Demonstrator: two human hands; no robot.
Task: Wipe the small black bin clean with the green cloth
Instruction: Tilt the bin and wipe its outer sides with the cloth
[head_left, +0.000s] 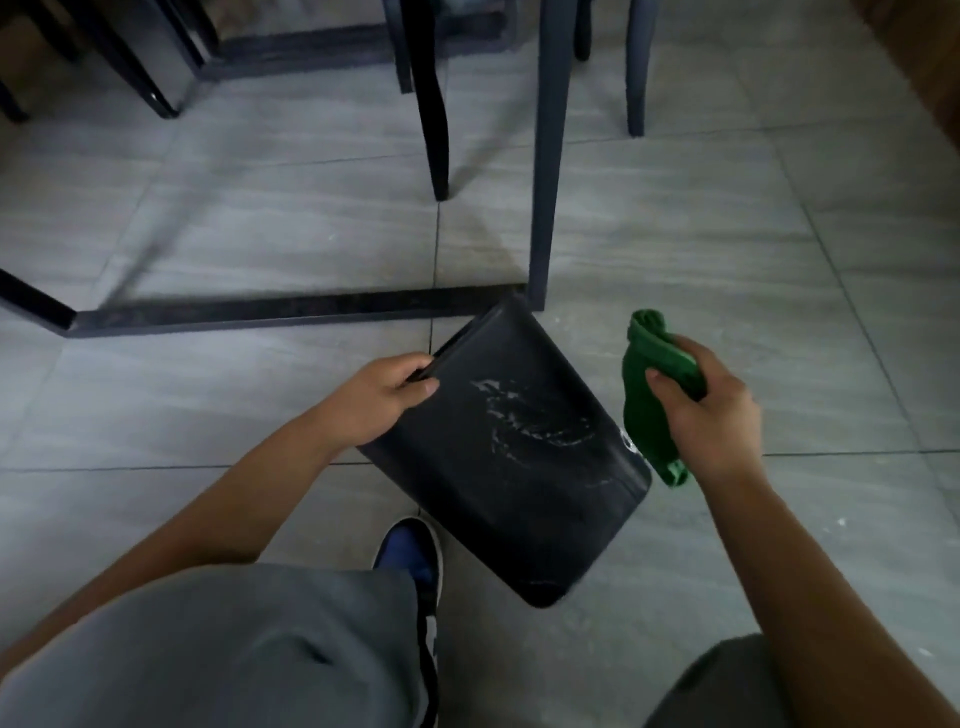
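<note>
The small black bin (511, 452) was held tilted above the tiled floor (208, 405), its rim end up beside the dark table frame (291, 309) and its closed bottom end low, just beside the blue shoe (410, 556). The left hand (379, 400) was clenched on the bin's rim at the bin's left upper edge, fingers hooked over the lip and thumb on the outer wall. The right hand (706, 410) gripped the green cloth (652, 400) bunched up, just to the right of the bin and not touching it as far as could be seen. A whitish smear (530, 421) streaked the bin's upward-facing side.

The bin hung from only 1 hand, so a firm wipe could probably twist it out of that rim grip or swing it against the table frame. The cloth's loose lower end dangled near the bin's right corner and might drag over the floor, picking up grit and spreading it.
</note>
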